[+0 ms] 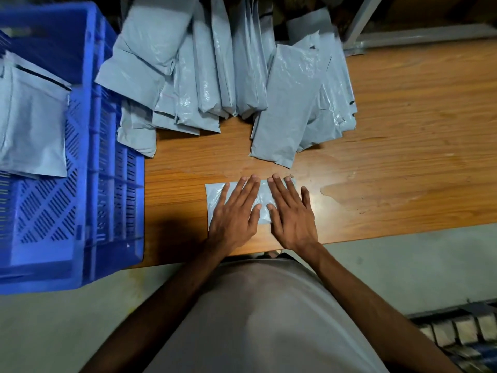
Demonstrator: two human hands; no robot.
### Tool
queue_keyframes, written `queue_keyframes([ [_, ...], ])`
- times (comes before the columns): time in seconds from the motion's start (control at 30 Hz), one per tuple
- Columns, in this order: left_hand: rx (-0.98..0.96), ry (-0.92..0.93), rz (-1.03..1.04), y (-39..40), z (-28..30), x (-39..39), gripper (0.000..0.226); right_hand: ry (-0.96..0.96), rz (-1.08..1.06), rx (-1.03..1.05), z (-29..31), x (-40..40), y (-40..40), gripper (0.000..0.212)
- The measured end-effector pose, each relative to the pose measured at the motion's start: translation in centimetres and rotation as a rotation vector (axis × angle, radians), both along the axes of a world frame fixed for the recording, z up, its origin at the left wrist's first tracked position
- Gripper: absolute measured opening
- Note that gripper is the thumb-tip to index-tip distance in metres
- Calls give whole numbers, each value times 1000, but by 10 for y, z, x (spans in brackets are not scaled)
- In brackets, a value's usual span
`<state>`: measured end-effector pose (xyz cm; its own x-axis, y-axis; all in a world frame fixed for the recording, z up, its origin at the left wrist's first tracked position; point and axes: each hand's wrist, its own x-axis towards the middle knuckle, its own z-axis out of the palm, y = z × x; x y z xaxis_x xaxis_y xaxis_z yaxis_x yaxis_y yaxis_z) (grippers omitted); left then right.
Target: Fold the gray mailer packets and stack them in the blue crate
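Note:
A folded gray mailer packet [215, 195] lies flat on the wooden table near its front edge. My left hand [235, 211] presses on its left part with fingers straight and spread. My right hand [290, 211] presses flat on its right part, side by side with the left. The blue crate [107, 162] stands at the table's left end, with folded gray packets [32, 125] stacked inside it. A heap of unfolded gray mailers [209, 65] lies at the back of the table, and one long mailer [285, 109] lies nearest, just beyond my fingertips.
The wooden table [403, 157] stretches bare to the right, with a worn pale patch beside my right hand. A metal frame [403, 36] runs along the back right. The table's front edge is at my waist; the floor lies below.

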<state>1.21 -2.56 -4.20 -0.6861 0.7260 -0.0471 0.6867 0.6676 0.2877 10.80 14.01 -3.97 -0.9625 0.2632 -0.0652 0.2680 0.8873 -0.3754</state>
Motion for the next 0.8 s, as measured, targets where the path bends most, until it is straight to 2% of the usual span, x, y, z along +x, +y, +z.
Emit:
queue_keyframes([
  [0.2, 2, 15, -4, -1, -1, 1, 61, -11, 17, -35, 1, 0, 1, 58],
  [0.37, 3, -40, 4, -1, 5, -1, 62, 72, -66, -309, 8, 3, 12, 57],
  [0.43, -11, -50, 20, 5, 11, -3, 64, 88, -129, -250, 10, 6, 18, 58],
  [0.57, 7, -24, -30, 19, 9, 0, 61, 29, -70, -63, 1, 13, 23, 58],
  [0.8, -42, 76, -48, 23, -1, 5, 62, 10, -70, -29, -2, 13, 24, 58],
])
